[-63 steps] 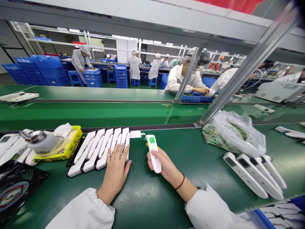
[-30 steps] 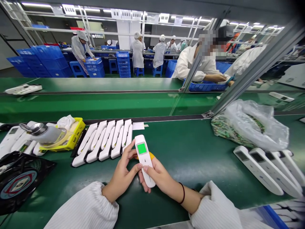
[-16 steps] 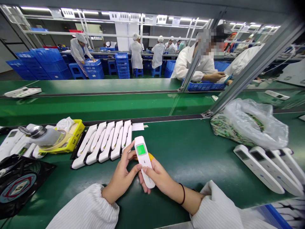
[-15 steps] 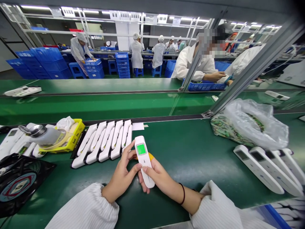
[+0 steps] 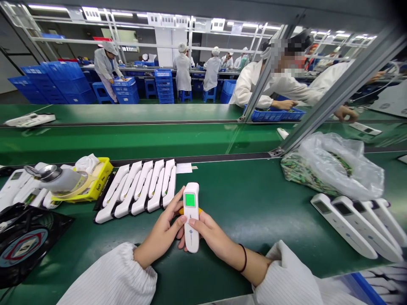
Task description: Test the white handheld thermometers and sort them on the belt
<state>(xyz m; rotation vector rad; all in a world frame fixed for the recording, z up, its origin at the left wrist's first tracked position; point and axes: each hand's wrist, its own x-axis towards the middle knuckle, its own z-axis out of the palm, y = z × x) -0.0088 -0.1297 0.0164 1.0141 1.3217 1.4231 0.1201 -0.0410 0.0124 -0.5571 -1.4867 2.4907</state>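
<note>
A white handheld thermometer with a lit green screen is held nearly upright over the green table, between both hands. My left hand grips its left side, the thumb on its front. From the right, my right hand is closed on it, with the thumb pressed on the front below the screen. Something yellow shows at the fingers behind the device. Left of the hands, several white device shells lie in a slanted row. Several white thermometers rest side by side at the right.
A metal bottle stands by a yellow basket at the left, behind a black fan. A clear bag of circuit boards lies at the back right. Beyond the green conveyor, a co-worker reaches into a blue crate.
The thermometer has turned from a tilt to nearly upright and shifted slightly, with both hands still on it. Across the conveyor, the co-worker's hands have lowered to the crate. White parts on the conveyor have shifted left.
</note>
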